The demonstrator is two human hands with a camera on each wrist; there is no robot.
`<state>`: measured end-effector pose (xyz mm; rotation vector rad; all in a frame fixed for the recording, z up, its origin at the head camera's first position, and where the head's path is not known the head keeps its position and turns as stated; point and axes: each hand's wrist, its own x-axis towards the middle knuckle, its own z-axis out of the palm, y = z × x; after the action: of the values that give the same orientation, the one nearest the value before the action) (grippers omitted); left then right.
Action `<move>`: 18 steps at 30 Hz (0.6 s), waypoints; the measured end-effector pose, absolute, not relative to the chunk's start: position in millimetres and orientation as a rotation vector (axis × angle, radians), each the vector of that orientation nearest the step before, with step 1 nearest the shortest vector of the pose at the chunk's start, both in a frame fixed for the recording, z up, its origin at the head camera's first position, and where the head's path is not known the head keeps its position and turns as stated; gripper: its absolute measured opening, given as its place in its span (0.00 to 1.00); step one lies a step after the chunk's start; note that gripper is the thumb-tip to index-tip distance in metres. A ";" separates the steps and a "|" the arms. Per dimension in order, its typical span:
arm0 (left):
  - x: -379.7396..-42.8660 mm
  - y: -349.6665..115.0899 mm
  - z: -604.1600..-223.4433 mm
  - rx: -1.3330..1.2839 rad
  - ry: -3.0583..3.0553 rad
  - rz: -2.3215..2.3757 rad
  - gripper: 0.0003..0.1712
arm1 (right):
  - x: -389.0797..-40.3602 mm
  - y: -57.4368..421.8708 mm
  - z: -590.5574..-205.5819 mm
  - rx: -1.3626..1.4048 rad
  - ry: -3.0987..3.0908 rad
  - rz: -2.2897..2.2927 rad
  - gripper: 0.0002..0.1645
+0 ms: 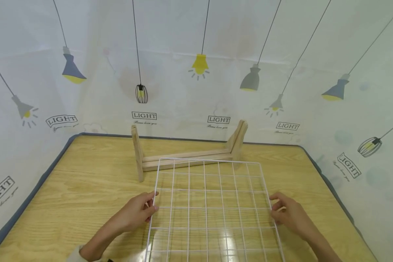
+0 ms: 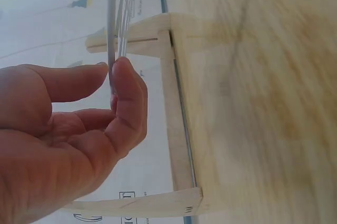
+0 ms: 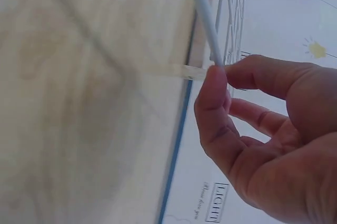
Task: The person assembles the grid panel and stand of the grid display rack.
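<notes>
Head view: left hand (image 1: 137,213) and right hand (image 1: 290,214), fingertips closed, pinch opposite sides of the wire grid (image 1: 206,207) in front of the wooden stand (image 1: 181,163). Uneven movement (only fingertips secure the thin edge wires) could make the grid slip or strike the stand.

Boxed "LIGHT" signs (image 1: 144,115) stand on the white cloth (image 1: 173,32): three far, one right, two left, the nearer partly cut off. Small script (image 1: 288,132) runs beneath; "love you" is legible, its first word unclear.
</notes>
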<state>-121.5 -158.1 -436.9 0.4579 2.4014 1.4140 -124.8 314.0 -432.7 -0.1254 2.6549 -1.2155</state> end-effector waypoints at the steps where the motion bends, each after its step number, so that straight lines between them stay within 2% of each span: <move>1: -120.9 -158.4 -435.2 0.471 2.390 1.424 0.32 | -125.2 313.5 -429.9 -0.114 2.673 -1.221 0.26; 10: -122.9 -155.3 -428.4 0.476 1.964 1.850 0.41 | -134.1 306.7 -411.5 -0.179 2.869 -1.255 0.24; 18: -128.6 -151.8 -425.5 0.564 1.739 2.127 0.39 | -141.9 299.4 -393.7 -0.220 3.052 -1.186 0.25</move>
<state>-128.6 -151.8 -425.5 0.5638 1.7393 2.1267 -141.9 299.4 -393.7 -0.2200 3.0517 -1.1861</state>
